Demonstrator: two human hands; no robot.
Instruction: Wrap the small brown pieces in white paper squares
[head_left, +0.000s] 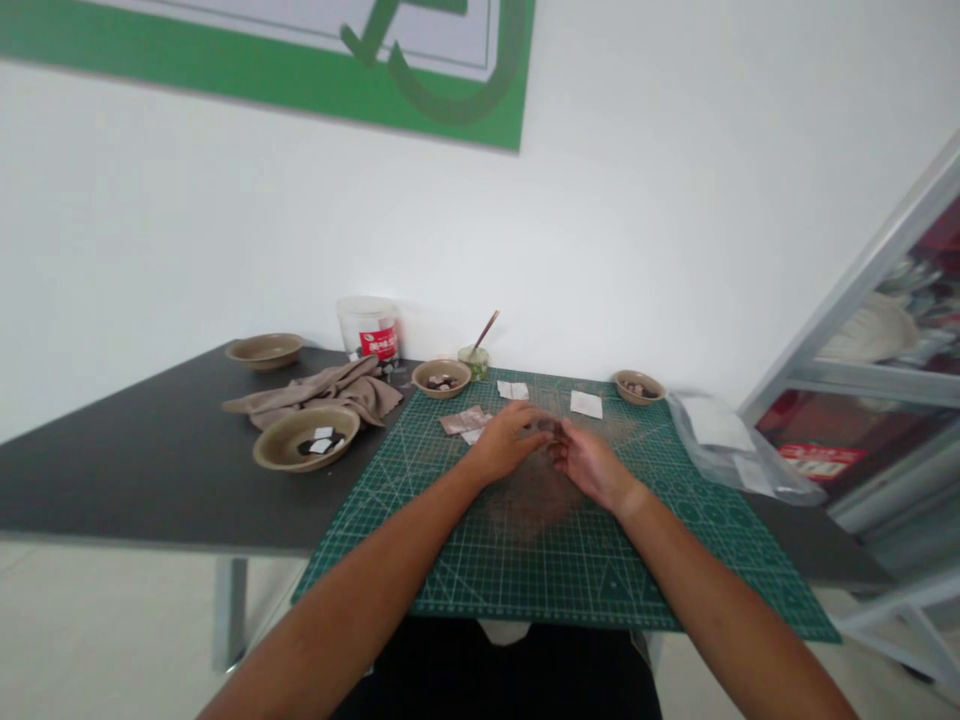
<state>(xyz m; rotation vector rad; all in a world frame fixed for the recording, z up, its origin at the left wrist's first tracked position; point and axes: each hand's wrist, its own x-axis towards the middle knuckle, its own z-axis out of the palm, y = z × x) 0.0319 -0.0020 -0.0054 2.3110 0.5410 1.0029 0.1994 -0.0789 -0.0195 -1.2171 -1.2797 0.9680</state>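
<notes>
My left hand (508,440) and my right hand (590,460) meet above the middle of a green cutting mat (570,585). Their fingers are bent inward, with the tips close together. Something small and dark seems to be between the fingertips, too blurred to name. Brownish dust smudges the mat below and around them. Just left of my left hand lies a creased brownish sheet (463,420), partly over a white piece. Beyond the hands are two white paper squares, one on the left (513,390) and one on the right (586,404).
Bowls with small pieces stand at the mat's back left (441,379), back right (639,388) and on the dark table (300,450). Also there are a brown cloth (330,390), a white tub (369,325), a brush in a jar (474,360), another bowl (265,350) and a plastic bag (742,450).
</notes>
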